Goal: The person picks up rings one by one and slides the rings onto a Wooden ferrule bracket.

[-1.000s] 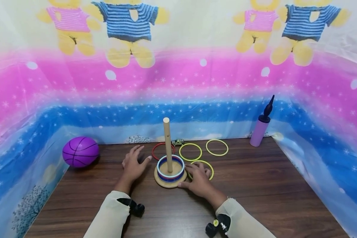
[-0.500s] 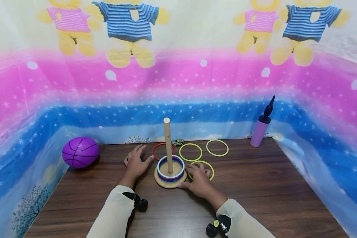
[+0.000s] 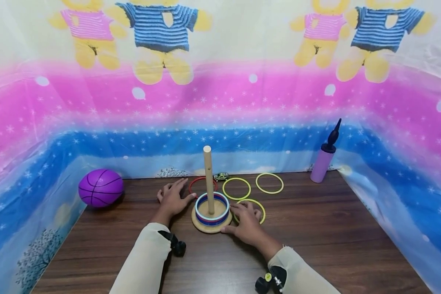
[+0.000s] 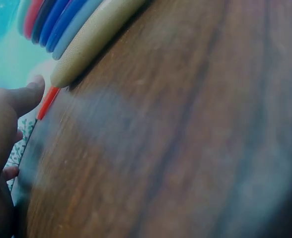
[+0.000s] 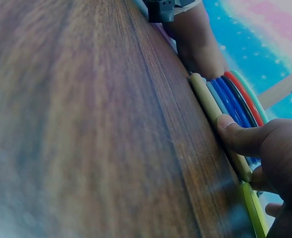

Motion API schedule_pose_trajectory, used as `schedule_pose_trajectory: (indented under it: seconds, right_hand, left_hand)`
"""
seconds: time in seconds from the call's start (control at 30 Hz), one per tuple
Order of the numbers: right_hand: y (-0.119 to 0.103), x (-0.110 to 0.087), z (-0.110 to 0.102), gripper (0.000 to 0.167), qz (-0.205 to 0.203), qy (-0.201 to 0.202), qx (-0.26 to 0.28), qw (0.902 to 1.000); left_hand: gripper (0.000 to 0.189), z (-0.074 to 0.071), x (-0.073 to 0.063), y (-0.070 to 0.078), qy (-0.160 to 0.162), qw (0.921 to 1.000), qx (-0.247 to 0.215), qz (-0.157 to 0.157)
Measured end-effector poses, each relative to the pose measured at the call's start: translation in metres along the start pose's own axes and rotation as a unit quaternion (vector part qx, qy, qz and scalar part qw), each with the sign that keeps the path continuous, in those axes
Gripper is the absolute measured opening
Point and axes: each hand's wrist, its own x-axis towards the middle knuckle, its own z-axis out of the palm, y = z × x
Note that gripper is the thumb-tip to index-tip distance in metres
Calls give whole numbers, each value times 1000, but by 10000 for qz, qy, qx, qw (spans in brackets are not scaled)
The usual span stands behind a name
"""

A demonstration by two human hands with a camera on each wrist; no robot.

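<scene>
A wooden ring toss stand [image 3: 208,175] stands upright on the table, several coloured rings [image 3: 212,222] stacked low around its post on the round base [image 3: 199,225]. At the base's right edge, my right hand [image 3: 250,223] holds it between thumb and fingers; the right wrist view shows the thumb [image 5: 228,121] on the rim. My left hand [image 3: 172,201] is left of the stand with fingers spread and nothing held. Its thumb [image 4: 34,88] is close to the base, apparently apart from it. Under my right fingers lies a yellow-green ring [image 3: 264,213], partly hidden.
Behind the stand lie a red ring [image 3: 190,188], a yellow ring [image 3: 250,190], a pale yellow ring [image 3: 283,185] and a small toy car [image 3: 221,177]. A purple ball [image 3: 101,188] sits at far left, a purple hand pump [image 3: 322,165] at back right. Printed cloth [image 3: 220,98] encloses the table.
My left hand has moved right, closer to the stand. The right hand keeps its hold on the base, and the stand and rings look unmoved.
</scene>
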Motion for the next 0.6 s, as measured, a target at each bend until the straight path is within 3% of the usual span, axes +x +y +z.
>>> schedule_pose_trajectory:
  seconds: [0.27,0.6]
  right_hand:
    - [-1,1,-2,78,1,20,-10,10000]
    - [-1,0,0,79,-13,13,42,10000]
  left_hand:
    - [72,0,3,3,-262,9993,104,265]
    - [67,2,5,6,-413,9984,214,318]
